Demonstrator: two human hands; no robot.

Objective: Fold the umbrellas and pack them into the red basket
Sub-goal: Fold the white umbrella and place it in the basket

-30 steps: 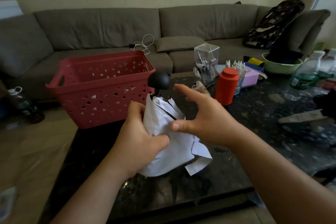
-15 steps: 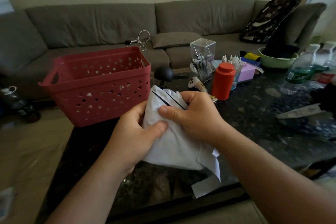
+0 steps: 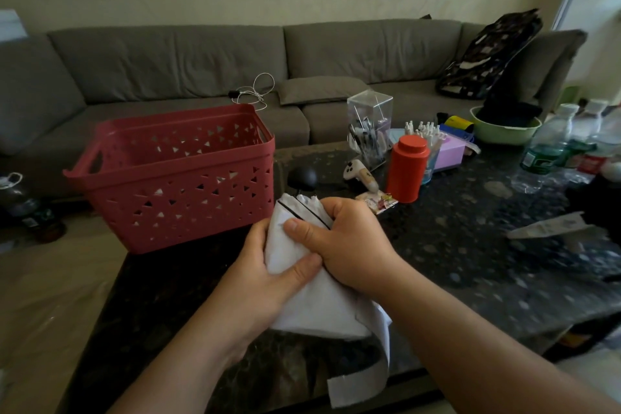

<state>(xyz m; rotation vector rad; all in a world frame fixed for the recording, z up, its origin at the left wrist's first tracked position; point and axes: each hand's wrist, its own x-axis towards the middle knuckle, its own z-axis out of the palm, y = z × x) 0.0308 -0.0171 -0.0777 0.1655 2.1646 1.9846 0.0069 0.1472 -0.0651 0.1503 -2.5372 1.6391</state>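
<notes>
A white folding umbrella (image 3: 316, 306) with a round black handle knob is held over the dark table, knob pointing away from me. My left hand (image 3: 258, 282) grips its bunched canopy from the left. My right hand (image 3: 346, 242) wraps around the canopy from the right, thumb across the front. A white closing strap (image 3: 363, 380) dangles below the canopy. The red basket (image 3: 174, 175) with triangle cut-outs stands at the table's far left corner, beside the umbrella.
The dark stone table (image 3: 470, 262) carries an orange canister (image 3: 407, 168), a clear pen holder (image 3: 369, 131), a small toy, water bottles (image 3: 551, 148), a green bowl (image 3: 504, 131) and a folded white thing at the right. A grey sofa (image 3: 235, 67) runs behind.
My right hand came from open in the air onto the canopy and now squeezes it together with the left. The bundle is tighter and the strap hangs lower.
</notes>
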